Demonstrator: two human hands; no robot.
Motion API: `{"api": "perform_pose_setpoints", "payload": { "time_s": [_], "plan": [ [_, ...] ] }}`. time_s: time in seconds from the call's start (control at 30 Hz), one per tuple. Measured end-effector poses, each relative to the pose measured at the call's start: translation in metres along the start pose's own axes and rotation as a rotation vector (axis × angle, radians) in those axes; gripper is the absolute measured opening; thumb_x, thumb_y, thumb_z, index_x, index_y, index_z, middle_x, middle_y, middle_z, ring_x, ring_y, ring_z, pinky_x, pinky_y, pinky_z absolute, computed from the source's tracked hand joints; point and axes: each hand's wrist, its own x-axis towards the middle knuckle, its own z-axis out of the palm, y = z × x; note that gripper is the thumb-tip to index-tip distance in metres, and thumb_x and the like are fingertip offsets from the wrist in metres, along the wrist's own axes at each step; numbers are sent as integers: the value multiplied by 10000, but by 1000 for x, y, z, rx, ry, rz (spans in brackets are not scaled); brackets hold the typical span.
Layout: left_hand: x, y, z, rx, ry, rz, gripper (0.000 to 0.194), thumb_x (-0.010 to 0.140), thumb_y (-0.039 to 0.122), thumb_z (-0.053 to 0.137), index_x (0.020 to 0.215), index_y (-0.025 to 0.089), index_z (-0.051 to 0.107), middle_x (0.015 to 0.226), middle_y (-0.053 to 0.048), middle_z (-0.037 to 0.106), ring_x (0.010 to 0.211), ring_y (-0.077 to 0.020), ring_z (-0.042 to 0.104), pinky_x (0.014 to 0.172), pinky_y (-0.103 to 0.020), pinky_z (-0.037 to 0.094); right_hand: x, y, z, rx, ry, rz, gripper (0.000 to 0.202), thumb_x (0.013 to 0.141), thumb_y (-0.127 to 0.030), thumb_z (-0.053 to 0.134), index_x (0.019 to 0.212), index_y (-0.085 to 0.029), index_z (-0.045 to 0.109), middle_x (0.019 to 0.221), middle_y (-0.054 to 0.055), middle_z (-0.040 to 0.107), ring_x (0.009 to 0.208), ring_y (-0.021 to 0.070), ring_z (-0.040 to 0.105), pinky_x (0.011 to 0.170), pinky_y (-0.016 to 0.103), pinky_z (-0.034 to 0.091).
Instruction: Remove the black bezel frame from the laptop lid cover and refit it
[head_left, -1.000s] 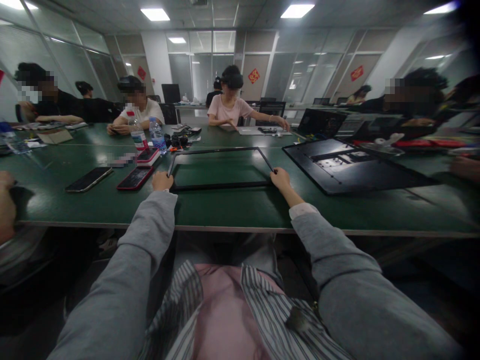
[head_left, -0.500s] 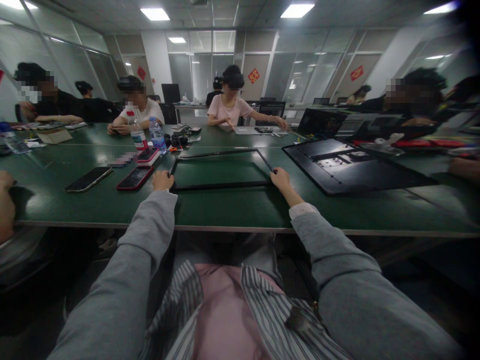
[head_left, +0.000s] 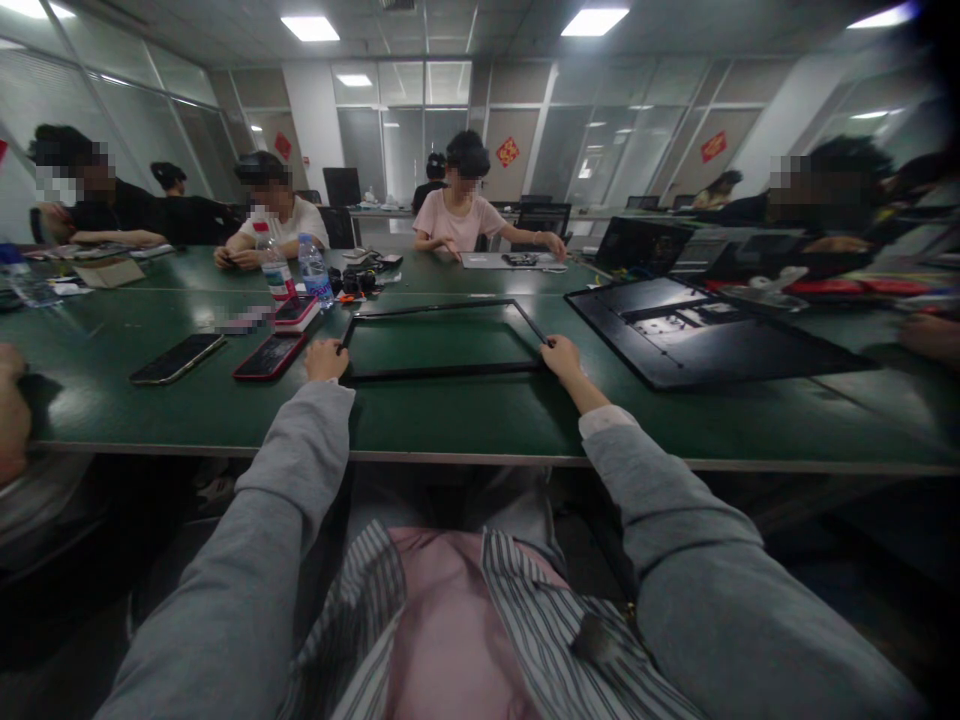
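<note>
A thin black rectangular frame [head_left: 450, 372], hollow in the middle, is over the green table [head_left: 465, 420] in front of me. My left hand [head_left: 325, 360] is closed round its left side. On the opposite side, my right hand [head_left: 561, 357] grips the frame with fingers closed. Whether the frame rests fully on the tabletop, I cannot tell. To the right of my right hand lies a large black flat panel [head_left: 720, 335] with a shiny surface and a paler patch in it.
Left of the frame lie a dark phone [head_left: 178, 358] and a red-edged phone [head_left: 270, 356]. Behind them stand two bottles, one red-capped [head_left: 277, 270] and one clear [head_left: 315, 272]. Across the table a person in pink [head_left: 461, 215] handles parts on a grey sheet [head_left: 480, 262].
My hands and the black frame have stayed in place. Across the table, the person in pink has shifted the grey sheet and their hands slightly to the left.
</note>
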Motion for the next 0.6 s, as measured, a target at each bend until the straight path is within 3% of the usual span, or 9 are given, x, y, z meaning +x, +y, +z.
{"api": "perform_pose_setpoints", "payload": {
  "time_s": [0.3, 0.6],
  "plan": [
    [1, 2, 1, -11, -16, 61, 449, 946, 390, 514, 1322, 207, 678, 1396, -178, 573, 1316, -353, 483, 1065, -475, 419, 8, 8, 3, 338, 60, 53, 371, 674, -258, 655, 1034, -179, 693, 915, 58, 709, 951, 237, 669, 909, 378, 545],
    [-3, 8, 2, -86, -69, 215, 360, 942, 434, 543, 1190, 267, 745, 1339, -104, 635, 1312, -327, 462, 1074, -459, 396, 14, 14, 6, 337, 108, 118, 465, 650, -199, 602, 1105, -143, 676, 821, 11, 635, 799, 171, 602, 858, 340, 518]
  ]
}}
